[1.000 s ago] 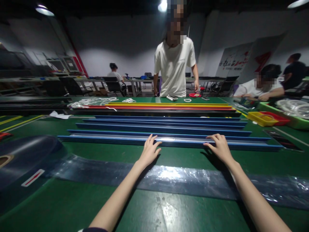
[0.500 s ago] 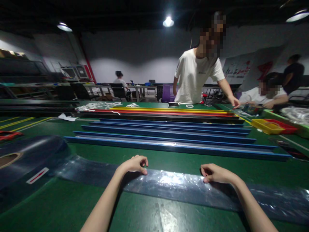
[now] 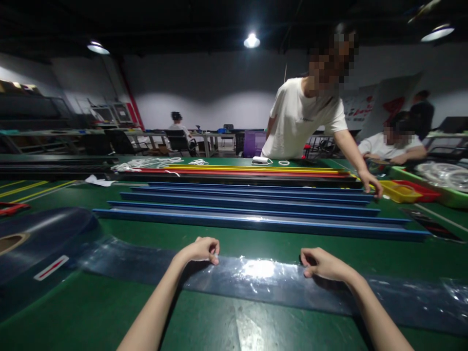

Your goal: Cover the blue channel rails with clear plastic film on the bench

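Observation:
A long strip of clear plastic film [image 3: 256,280] lies across the green table [image 3: 109,312], unrolled from a big dark roll [image 3: 32,243] at the left. My left hand [image 3: 200,249] pinches the film's far edge with curled fingers. My right hand [image 3: 321,263] pinches the same edge further right. Just beyond my hands lie several long blue rails [image 3: 256,214] side by side.
Behind the blue rails lie black, red and yellow rails [image 3: 256,170]. A person in a white shirt [image 3: 303,122] leans over the far side, one hand [image 3: 371,183] at the rails' right end. Yellow and red trays [image 3: 405,190] sit at the right. Other people sit further back.
My hands left the nearest blue rail, came back toward me and closed on the film's far edge. The person opposite moved right and reached down to the rails' right end.

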Demonstrator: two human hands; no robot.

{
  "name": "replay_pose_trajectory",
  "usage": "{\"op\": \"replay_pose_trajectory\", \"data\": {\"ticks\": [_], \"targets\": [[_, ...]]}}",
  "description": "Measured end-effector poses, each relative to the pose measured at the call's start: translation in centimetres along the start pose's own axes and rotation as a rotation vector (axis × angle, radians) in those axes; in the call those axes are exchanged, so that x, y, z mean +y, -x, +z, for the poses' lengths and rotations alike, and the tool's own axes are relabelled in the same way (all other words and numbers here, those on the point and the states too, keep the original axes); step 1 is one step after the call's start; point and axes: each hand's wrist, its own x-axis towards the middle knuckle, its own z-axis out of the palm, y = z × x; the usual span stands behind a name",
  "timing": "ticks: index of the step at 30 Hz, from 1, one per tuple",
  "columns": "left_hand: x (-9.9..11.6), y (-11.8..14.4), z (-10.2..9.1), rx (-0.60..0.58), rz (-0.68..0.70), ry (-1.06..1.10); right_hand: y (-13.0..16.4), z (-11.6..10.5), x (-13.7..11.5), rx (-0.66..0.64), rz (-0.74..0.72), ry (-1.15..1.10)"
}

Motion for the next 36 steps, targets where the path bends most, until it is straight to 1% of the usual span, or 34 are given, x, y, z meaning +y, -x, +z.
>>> {"op": "replay_pose_trajectory", "data": {"ticks": [2,5,8,10,13,16,18,21,24,26,29,32,36], "targets": [[-0.2,-0.2,0.1,0.017,0.012,0.019,0.0,0.1,0.0,0.032,0.0,-0.003],[-0.6,-0.5,0.3,0.077,0.033,0.085,-0.1,0.2,0.1,0.113,-0.026,0.016],[-0.9,-0.8,0.4,0.155,0.05,0.163,-0.3,0.2,0.3,0.234,-0.082,0.091],[-1.0,-0.8,0.3,0.234,0.043,0.153,-0.5,0.2,0.4,0.339,-0.103,0.194],[-0.9,-0.6,0.0,0.364,0.034,0.059,-0.6,0.3,0.2,0.533,-0.133,0.351],[-0.6,-0.4,-0.4,0.496,0.072,-0.089,-0.5,0.4,-0.2,0.72,-0.186,0.46],[-0.3,-0.3,-0.5,0.596,0.111,-0.186,-0.4,0.5,-0.6,0.809,-0.202,0.503],[0.4,-0.1,-0.6,0.754,0.149,-0.289,-0.3,0.6,-0.9,0.925,-0.18,0.534],[1.1,0.1,-0.8,0.915,0.132,-0.371,-0.4,0.8,-1.1,1.061,-0.149,0.57],[1.5,0.1,-0.9,0.99,0.1,-0.411,-0.7,0.9,-1.2,1.135,-0.137,0.59],[2.1,0.1,-1.1,1.043,0.049,-0.419,-1.4,1.0,-1.5,1.169,-0.115,0.592],[2.5,-0.1,-1.3,1.069,-0.011,-0.35,-2.0,0.4,-2.2,1.11,-0.048,0.574],[3.0,-0.9,-2.2,1.126,-0.1,-0.257,-3.2,-1.6,-3.6,1.039,0.008,0.54]]}}
